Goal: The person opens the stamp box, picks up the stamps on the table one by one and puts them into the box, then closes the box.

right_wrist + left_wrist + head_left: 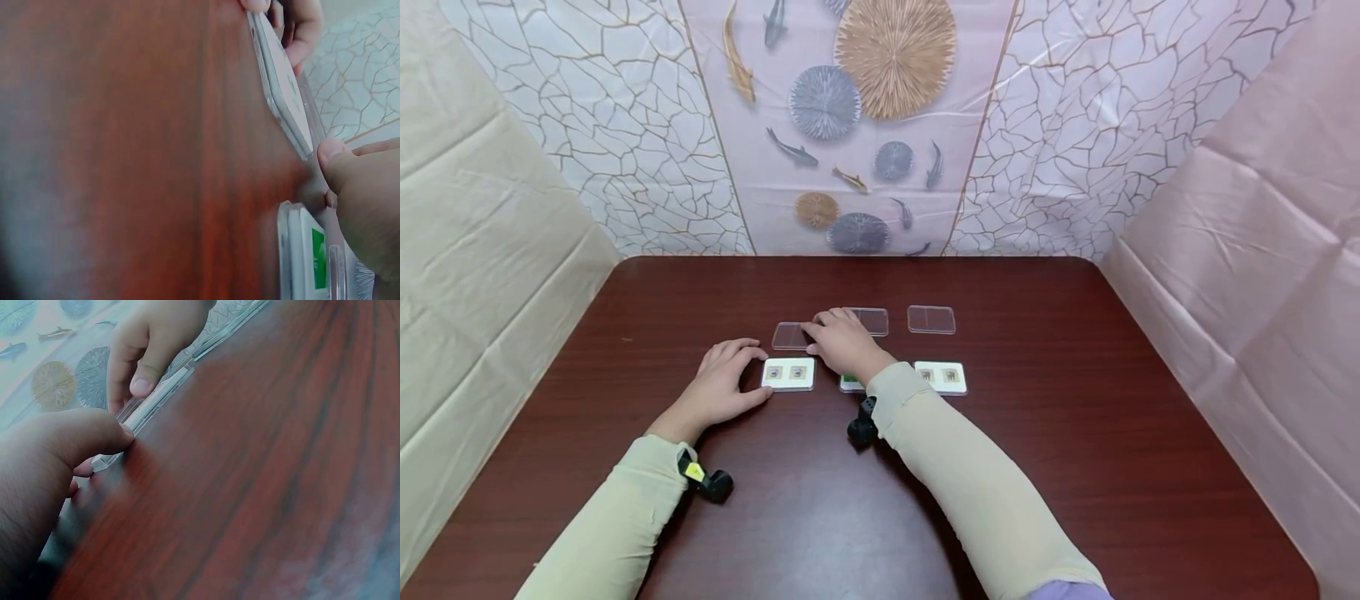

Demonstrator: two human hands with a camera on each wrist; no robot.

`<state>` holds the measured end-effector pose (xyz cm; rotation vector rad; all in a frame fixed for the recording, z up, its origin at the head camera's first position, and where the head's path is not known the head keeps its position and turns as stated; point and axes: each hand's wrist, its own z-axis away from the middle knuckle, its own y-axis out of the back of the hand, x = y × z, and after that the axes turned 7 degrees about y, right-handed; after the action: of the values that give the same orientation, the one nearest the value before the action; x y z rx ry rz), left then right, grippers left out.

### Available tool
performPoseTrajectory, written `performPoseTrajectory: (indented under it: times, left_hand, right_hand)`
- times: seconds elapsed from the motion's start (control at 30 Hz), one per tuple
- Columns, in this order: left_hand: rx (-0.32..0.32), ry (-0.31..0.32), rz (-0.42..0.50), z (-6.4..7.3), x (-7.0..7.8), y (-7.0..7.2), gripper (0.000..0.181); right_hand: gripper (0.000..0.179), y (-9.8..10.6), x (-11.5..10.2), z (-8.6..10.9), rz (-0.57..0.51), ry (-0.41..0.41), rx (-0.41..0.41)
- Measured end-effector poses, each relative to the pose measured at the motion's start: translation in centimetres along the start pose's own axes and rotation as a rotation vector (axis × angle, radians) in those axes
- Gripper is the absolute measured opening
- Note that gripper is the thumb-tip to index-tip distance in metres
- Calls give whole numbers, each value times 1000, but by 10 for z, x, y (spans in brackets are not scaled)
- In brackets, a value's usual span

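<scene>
In the head view my left hand [721, 387] holds the left end of a clear plastic case [786, 373] with a white insert bearing two small pictures. The left wrist view shows its thumb [106, 432] on the near edge of the case. Just behind lies a transparent lid [788, 337]. My right hand [844, 340] pinches that lid's right end, thumb at the near corner and a finger at the far one. Beneath the right wrist a second case with a green patch [851, 383] is mostly hidden; its green side [319, 259] shows in the right wrist view.
A third white case [946, 377] with two pictures lies right of my right forearm, partly covered by it. Two more clear lids, one [874, 321] partly behind my right hand and another [932, 320] farther right, lie on the dark wooden table [1075, 467].
</scene>
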<state>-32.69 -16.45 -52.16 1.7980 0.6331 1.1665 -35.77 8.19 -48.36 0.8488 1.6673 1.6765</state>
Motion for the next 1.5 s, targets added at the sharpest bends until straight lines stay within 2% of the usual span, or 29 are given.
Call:
performPoseTrajectory:
  times: [0.27, 0.47, 0.63, 1.17, 1.5]
  left_hand:
    - [-11, 10, 3, -1, 0, 0, 49]
    - [-12, 14, 8, 0, 1, 1, 50]
    - [-13, 17, 11, 0, 1, 2, 50]
    - [11, -15, 2, 0, -2, -1, 59]
    - [1, -23, 0, 1, -2, -1, 57]
  right_hand:
    - [44, -2, -7, 17, -45, 30, 63]
    - [44, -2, -14, 25, -86, 42, 62]
    - [45, -3, -21, 31, -74, 78, 76]
    - [44, -7, -33, 40, -94, 135, 147]
    - [44, -9, -35, 42, -88, 117, 151]
